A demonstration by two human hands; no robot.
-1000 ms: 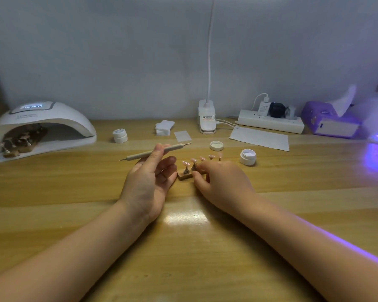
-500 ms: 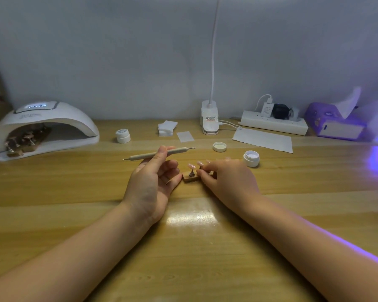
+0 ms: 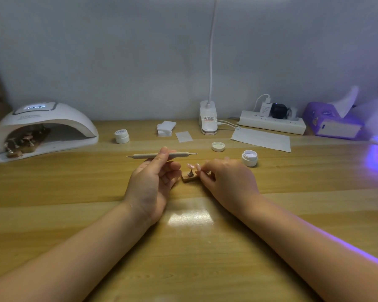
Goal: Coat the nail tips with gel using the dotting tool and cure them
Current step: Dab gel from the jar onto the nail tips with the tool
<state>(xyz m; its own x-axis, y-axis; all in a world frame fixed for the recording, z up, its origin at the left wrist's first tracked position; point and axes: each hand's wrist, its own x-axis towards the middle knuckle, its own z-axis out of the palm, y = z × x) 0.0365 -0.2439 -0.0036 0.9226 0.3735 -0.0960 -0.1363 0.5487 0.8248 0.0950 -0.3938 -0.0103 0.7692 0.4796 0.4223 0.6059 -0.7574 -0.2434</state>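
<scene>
Here, at the middle of the frame, the left hand [image 3: 150, 184] is pinching the dotting tool [image 3: 162, 155] between thumb and fingers, the tool lying level above the table [image 3: 52, 214]. The right hand [image 3: 229, 182] is curling its fingers around the small wooden stand [image 3: 189, 177], where pink nail tips [image 3: 191, 166] are sitting on pegs. Just right of that hand the open gel jar [image 3: 249, 158] is standing, its lid [image 3: 218, 146] lying apart, farther back. The curing lamp [image 3: 43, 129] is sitting at the left edge with more stands inside; another jar [image 3: 121, 136] is resting beside it. Wide bare wood is stretching between lamp and hands, and across the whole lower frame around the forearms. Compared with a second ago, the right hand is covering more of the stand, so fewer nail tips are showing, and the tool is lying flatter.
</scene>
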